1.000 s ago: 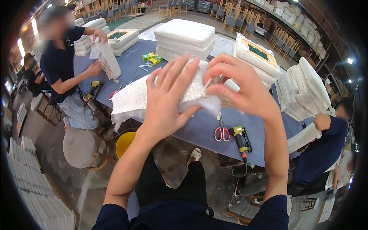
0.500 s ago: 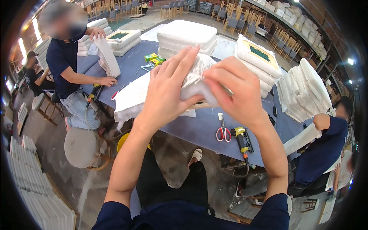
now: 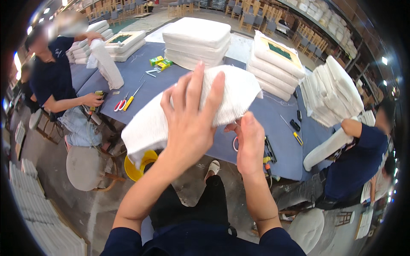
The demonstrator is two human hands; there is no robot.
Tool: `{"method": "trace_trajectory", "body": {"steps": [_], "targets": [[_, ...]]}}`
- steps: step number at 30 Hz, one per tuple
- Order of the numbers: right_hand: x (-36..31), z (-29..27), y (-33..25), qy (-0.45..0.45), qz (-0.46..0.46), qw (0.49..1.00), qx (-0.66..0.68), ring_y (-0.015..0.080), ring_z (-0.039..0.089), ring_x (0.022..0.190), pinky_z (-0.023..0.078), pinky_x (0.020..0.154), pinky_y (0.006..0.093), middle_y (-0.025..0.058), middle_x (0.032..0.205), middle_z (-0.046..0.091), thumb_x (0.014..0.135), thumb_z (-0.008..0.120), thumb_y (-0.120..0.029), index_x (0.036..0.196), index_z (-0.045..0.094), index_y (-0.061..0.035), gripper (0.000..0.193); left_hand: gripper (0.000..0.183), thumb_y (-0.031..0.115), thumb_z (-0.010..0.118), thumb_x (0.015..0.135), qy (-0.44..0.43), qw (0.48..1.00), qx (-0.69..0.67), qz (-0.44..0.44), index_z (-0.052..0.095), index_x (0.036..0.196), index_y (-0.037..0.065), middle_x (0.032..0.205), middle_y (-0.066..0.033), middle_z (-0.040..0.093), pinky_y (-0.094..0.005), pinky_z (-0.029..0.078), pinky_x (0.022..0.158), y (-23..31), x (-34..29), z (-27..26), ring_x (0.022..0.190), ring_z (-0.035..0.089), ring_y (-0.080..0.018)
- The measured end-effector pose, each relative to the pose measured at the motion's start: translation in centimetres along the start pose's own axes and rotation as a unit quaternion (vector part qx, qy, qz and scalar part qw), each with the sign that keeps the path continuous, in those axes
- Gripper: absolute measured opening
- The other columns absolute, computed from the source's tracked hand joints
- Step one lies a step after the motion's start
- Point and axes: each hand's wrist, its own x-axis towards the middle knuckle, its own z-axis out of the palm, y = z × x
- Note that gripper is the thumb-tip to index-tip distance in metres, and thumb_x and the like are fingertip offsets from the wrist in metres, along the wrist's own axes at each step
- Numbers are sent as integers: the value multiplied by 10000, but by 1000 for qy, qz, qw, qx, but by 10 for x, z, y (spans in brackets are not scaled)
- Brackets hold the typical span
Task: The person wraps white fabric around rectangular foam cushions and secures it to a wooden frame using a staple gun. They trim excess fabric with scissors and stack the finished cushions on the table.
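A curved pad covered in white ribbed fabric (image 3: 147, 123), like a chair back, lies tilted in front of me over the near table edge. My left hand (image 3: 192, 113) rests on top of it, fingers spread and lying on the fabric. At the pad's near right edge, my right hand (image 3: 249, 143) has its fingers curled in a pinch on the fabric's edge; the fingertips are partly hidden. Just beyond the right hand is a nail gun (image 3: 270, 150), largely covered by it. The red scissors handle (image 3: 235, 144) shows between pad and hand.
A blue-topped table (image 3: 147, 91) bears stacked white cushions (image 3: 196, 42), more cushions (image 3: 277, 64), green-yellow boxes (image 3: 160, 62), scissors (image 3: 121, 104) and yellow screwdrivers (image 3: 297, 138). A yellow bucket (image 3: 133, 167) stands below. Co-workers sit left (image 3: 51, 72) and right (image 3: 356, 162).
The pad has turned so its ribbed face shows more. My right hand has moved down and left to its near edge; my left hand has spread its fingers lower on it.
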Motion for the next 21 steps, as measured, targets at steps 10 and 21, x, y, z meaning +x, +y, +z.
{"method": "trace_trajectory", "body": {"steps": [10, 21], "targets": [[-71, -15, -2, 37, 84, 987, 134, 113, 687, 1113, 552, 971, 296, 84, 1266, 755, 1079, 723, -112, 1374, 686, 64, 346, 685, 373, 684, 958, -264, 902, -342, 19, 593, 1565, 69, 1695, -242, 422, -525, 281, 1222, -26, -11, -50, 1435, 427, -393], [-91, 18, 33, -27, 50, 984, 169, 141, 650, 1155, 507, 1029, 314, 89, 1300, 724, 1101, 682, -152, 1389, 666, 68, 363, 294, 336, 707, 1004, -149, 810, -563, 61, 765, 1088, 60, 1485, -244, 643, -648, 314, 1256, -77, -40, -16, 1501, 480, -515]]}}
